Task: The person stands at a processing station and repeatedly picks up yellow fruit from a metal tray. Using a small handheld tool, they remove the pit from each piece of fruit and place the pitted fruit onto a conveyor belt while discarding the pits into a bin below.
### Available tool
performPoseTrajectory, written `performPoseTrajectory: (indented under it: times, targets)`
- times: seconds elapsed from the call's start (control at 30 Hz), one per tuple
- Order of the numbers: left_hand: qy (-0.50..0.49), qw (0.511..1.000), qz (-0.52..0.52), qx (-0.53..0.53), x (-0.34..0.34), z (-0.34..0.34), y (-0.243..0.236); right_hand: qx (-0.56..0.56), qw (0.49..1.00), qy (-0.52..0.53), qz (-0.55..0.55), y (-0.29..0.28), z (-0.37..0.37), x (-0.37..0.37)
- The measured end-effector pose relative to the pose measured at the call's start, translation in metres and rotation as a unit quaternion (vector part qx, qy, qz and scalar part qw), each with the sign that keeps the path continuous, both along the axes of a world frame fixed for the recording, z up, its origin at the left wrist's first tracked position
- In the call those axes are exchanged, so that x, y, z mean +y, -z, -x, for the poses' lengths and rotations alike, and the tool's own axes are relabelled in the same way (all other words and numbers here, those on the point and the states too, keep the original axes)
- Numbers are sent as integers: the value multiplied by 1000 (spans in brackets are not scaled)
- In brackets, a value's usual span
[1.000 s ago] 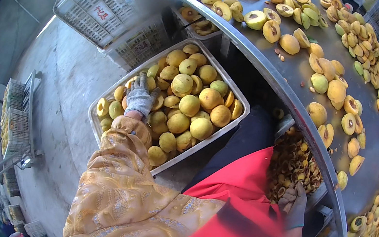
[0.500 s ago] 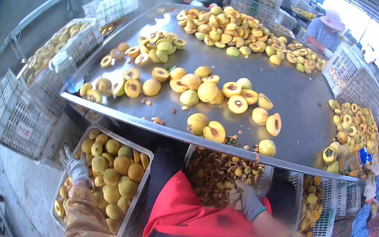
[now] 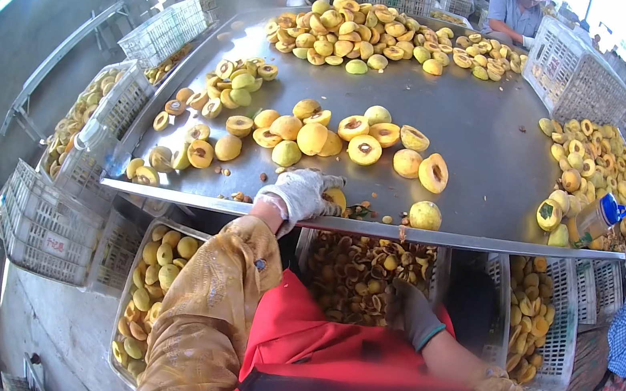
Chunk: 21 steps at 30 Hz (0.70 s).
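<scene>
My left hand (image 3: 298, 196), in a whitish glove, reaches over the near edge of the metal table (image 3: 465, 149). Its fingers are closed around a yellow peach half (image 3: 337, 197), mostly covered by the glove. My right hand (image 3: 415, 316), in a grey glove, hangs at my red apron, over a crate of brown-hollowed fruit pieces (image 3: 362, 272). Its fingers are curled; what they hold, if anything, is hidden. Beyond my left hand lie loose peach halves (image 3: 312, 138), some showing brown centres. A single peach piece (image 3: 426, 216) sits near the table edge, to the right.
Larger peach heaps lie at the back (image 3: 361, 33) and right (image 3: 589, 164), beside a blue-capped jar (image 3: 597, 218). Below left stands a crate of peaches (image 3: 145, 292); another crate (image 3: 559, 337) is right. Stacked plastic crates (image 3: 49, 229) flank the table. Other people work around it.
My left hand has moved from above the lower-left crate up to the table, onto the peach pieces at its edge. My right hand stays over the middle crate. The view has shifted slightly.
</scene>
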<state>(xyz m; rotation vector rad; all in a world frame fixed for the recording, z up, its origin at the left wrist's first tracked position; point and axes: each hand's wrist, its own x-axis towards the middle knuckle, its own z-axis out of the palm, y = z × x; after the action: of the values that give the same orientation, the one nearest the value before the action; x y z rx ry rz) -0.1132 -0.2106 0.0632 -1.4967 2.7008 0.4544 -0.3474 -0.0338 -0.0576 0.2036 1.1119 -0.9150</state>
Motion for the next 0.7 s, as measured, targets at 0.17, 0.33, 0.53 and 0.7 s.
performPoseTrajectory:
  times: [0.17,0.33,0.53,0.7]
  targets:
    - [-59,997,37,-24,-3,27,1,-64,996,-28,48,14,19,-1]
    - [-152,920,169,319,35,32,7,124,958,-131,224,-32,7,10]
    - [-237,637,-232,696,128,59,10,132,809,-178,545,-118,-7,15]
    - [-111,395,-444,797,165,56,16,138,852,-237,445,-137,-10,13]
